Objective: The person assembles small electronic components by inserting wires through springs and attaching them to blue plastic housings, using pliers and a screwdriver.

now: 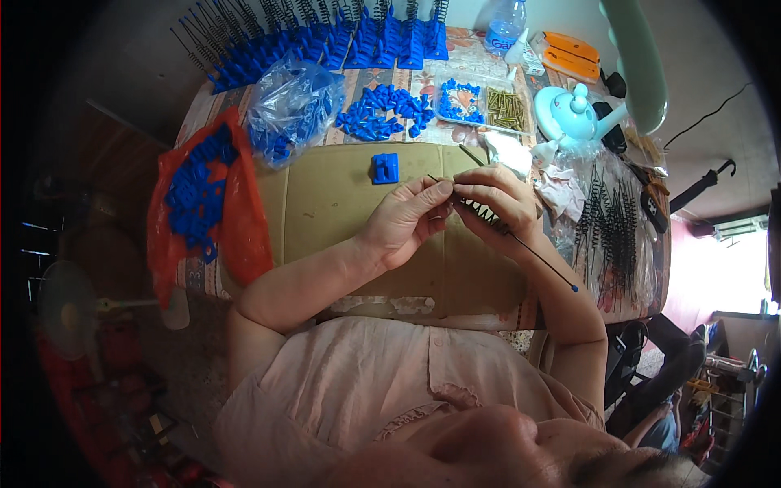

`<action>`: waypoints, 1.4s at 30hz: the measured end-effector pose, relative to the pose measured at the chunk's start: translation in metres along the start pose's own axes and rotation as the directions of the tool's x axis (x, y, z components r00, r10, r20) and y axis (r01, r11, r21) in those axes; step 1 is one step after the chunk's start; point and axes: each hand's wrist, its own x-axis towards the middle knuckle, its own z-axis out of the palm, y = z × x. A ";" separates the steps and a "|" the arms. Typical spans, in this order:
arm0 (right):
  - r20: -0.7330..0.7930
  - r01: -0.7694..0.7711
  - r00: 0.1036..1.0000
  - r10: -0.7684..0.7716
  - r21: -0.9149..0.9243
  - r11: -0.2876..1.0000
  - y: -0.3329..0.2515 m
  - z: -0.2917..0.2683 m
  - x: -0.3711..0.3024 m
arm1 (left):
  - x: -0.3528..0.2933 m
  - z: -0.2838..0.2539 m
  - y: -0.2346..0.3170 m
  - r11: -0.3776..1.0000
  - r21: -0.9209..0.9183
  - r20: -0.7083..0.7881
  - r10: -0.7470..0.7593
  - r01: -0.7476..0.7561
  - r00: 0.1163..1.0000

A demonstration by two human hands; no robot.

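Note:
My right hand (503, 203) is closed round a black spring rod (482, 211), a thin rod with a coil on it. Its far end (574, 288) carries a small blue tip and sticks out past my right wrist. My left hand (407, 220) pinches the other end, thumb and fingers meeting my right fingertips. What lies between the fingertips is mostly hidden. Both hands are over a brown cardboard sheet (325, 244). Beyond my left hand a blue plastic block (385, 168) with a slotted top lies on the cardboard.
A red bag (252, 236) of blue parts lies at left, a clear bag (293, 106) behind it. Blue pieces (382, 111), a clear box (486, 122) and blue stands with springs (390, 45) occupy the back. Right are a light-blue lidded object (565, 118) and loose black springs (610, 228).

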 end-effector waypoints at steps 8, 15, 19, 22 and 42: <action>0.044 -0.121 0.992 0.119 0.044 0.992 -0.005 0.006 0.000 | -0.002 -0.004 0.003 1.000 0.004 -0.045 0.029 -0.029 0.999; 0.052 -0.079 0.996 0.077 0.022 0.997 0.000 0.006 -0.002 | 0.000 -0.006 0.002 0.999 0.042 -0.040 -0.007 0.009 0.999; 0.063 -0.035 0.997 0.040 -0.080 0.996 0.002 0.002 -0.001 | -0.002 -0.001 0.003 0.988 0.153 -0.050 -0.002 0.010 0.999; 0.063 0.005 0.998 0.009 -0.219 0.976 0.013 0.002 -0.005 | -0.004 -0.005 0.006 0.970 0.239 -0.046 -0.046 0.055 0.998; 0.528 0.241 0.845 0.089 -0.523 0.818 0.027 -0.002 -0.020 | -0.043 -0.031 0.090 -0.008 0.989 0.125 0.542 -0.144 0.831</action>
